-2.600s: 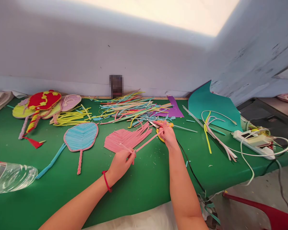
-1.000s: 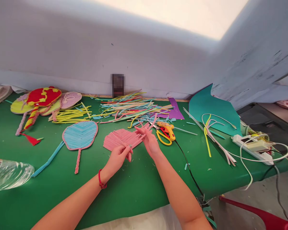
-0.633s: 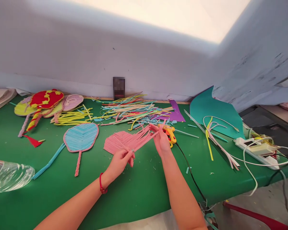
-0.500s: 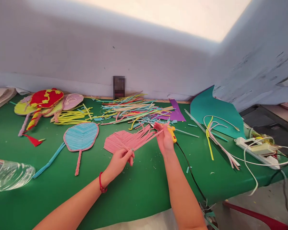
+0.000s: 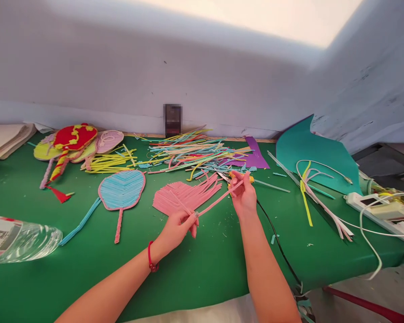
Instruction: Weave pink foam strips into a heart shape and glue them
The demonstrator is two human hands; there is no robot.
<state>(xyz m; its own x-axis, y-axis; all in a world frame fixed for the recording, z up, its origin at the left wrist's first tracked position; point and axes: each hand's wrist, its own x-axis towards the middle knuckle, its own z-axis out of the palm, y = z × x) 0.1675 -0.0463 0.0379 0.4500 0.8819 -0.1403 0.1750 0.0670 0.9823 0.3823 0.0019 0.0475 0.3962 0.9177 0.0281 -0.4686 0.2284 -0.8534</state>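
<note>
A pink pipe cleaner runs between my two hands. My left hand pinches it at its lower left end, just in front of a leaf-shaped pink pipe-cleaner panel lying on the table. The panel's loose strands fan out to the right. My right hand grips the strip's upper right end with bent fingers. Beside those fingers lie the scissors, partly hidden. A yellow glue gun is mostly hidden behind the same hand. Left of the panel lies a finished blue fan with a pink rim and handle.
A heap of coloured pipe cleaners lies along the wall. Decorated fans are stacked at the left, behind a water bottle. A teal sheet, a power strip and cables occupy the right side.
The view has turned slightly left. My right hand's fingers have curled around the pink strip's end, and the strip now stands apart from the panel's loose strands.
</note>
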